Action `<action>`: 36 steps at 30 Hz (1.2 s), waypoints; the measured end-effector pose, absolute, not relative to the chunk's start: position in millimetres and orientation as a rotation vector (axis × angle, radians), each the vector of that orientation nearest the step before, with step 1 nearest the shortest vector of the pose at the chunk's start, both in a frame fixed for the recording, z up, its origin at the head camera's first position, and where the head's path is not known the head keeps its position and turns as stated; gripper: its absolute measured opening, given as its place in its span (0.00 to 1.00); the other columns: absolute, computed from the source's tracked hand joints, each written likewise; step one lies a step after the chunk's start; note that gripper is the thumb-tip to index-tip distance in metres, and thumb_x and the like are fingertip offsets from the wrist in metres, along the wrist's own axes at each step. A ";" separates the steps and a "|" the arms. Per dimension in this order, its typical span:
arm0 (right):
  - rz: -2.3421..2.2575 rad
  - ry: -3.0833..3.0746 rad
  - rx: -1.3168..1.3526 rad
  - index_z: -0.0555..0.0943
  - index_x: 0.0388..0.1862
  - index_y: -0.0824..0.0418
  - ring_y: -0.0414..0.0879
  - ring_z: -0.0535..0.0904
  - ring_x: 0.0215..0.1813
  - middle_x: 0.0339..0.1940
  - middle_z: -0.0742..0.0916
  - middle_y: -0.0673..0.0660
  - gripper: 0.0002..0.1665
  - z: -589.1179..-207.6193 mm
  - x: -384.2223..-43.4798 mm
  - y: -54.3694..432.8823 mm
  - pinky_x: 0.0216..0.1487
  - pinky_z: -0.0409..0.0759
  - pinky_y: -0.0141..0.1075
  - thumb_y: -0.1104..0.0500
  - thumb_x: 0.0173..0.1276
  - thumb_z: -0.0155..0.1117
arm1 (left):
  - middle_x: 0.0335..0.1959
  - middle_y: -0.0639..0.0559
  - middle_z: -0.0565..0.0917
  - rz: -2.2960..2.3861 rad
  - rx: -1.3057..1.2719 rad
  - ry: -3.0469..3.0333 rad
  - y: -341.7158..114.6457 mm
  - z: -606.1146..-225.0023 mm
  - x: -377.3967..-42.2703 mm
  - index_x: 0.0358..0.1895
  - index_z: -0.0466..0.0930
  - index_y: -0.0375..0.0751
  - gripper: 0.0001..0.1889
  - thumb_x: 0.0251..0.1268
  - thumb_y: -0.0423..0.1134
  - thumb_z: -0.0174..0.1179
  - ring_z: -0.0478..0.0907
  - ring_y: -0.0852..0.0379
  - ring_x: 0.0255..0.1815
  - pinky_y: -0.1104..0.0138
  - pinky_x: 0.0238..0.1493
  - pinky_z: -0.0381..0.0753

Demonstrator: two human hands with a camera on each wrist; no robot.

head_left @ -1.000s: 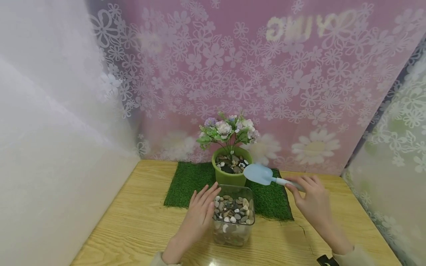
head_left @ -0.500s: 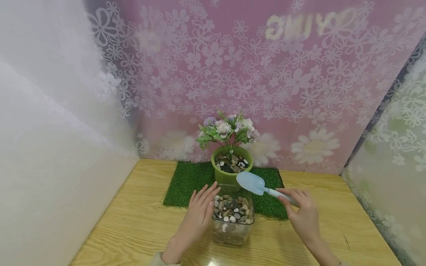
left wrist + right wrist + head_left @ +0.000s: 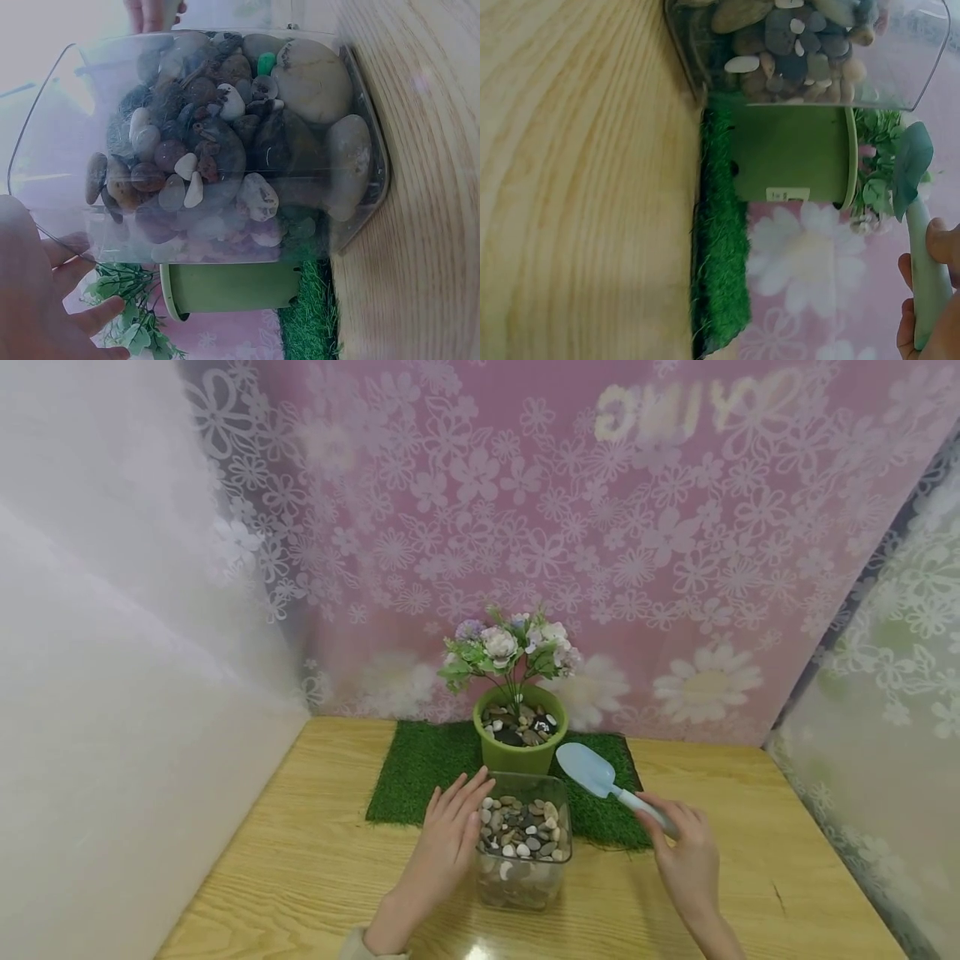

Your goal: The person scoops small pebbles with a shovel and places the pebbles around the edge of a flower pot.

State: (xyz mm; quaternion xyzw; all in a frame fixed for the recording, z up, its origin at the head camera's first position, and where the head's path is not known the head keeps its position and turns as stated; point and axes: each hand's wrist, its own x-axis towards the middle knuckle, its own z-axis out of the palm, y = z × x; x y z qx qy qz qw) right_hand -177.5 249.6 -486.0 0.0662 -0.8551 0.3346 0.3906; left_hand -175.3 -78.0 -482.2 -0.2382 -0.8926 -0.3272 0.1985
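Note:
My right hand (image 3: 686,847) grips the pale handle of a light blue garden trowel (image 3: 587,769), its blade tilted up and to the left, in front of the pot's right side. No stones show on the blade. My left hand (image 3: 448,831) lies with straight fingers along the left rim of a clear plastic container (image 3: 519,893). Mixed pebbles (image 3: 217,142) fill it partway, white, brown and grey, with larger stones at the bottom. Just behind stands a green flowerpot (image 3: 517,758) holding pebbles and artificial flowers (image 3: 501,647).
A strip of artificial grass (image 3: 420,777) lies under the pot on the wooden table (image 3: 300,860). A pink flowered curtain (image 3: 480,510) hangs behind. Pale side panels (image 3: 135,652) close in the table left and right.
My right hand has carried the trowel down toward me; the blade first swung left over the container's far edge, then back right. My left hand stays at the rim.

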 end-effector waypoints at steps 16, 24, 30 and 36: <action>0.847 -2.372 -0.100 0.87 0.54 0.63 0.64 0.78 0.42 0.47 0.88 0.69 0.16 -508.4 -175.5 292.1 0.33 0.72 0.48 0.67 0.67 0.70 | 0.81 0.60 0.59 -0.911 -0.651 -2.503 -79.3 -482.1 -174.3 0.78 0.64 0.51 0.24 0.83 0.40 0.42 0.57 0.46 0.80 0.36 0.76 0.48; 0.802 -2.542 -0.178 0.81 0.57 0.72 0.75 0.77 0.41 0.46 0.83 0.81 0.17 -520.8 -180.9 320.9 0.33 0.74 0.62 0.70 0.70 0.63 | 0.81 0.61 0.58 -0.911 -0.653 -2.516 -79.8 -480.5 -175.2 0.78 0.64 0.52 0.24 0.83 0.40 0.42 0.56 0.46 0.80 0.37 0.76 0.48; 0.746 -2.565 -0.210 0.79 0.55 0.77 0.77 0.78 0.41 0.46 0.82 0.84 0.17 -530.0 -185.4 347.8 0.42 0.68 0.58 0.73 0.68 0.61 | 0.81 0.62 0.57 -0.907 -0.665 -2.512 -79.1 -480.5 -175.9 0.78 0.64 0.52 0.25 0.83 0.38 0.43 0.55 0.47 0.81 0.36 0.75 0.49; 0.688 -2.631 -0.223 0.79 0.54 0.78 0.73 0.80 0.39 0.46 0.82 0.83 0.17 -537.3 -187.3 365.9 0.44 0.63 0.54 0.71 0.68 0.60 | 0.81 0.60 0.58 -0.901 -0.661 -2.510 -78.4 -482.6 -176.4 0.78 0.64 0.52 0.25 0.83 0.39 0.43 0.56 0.46 0.80 0.35 0.75 0.49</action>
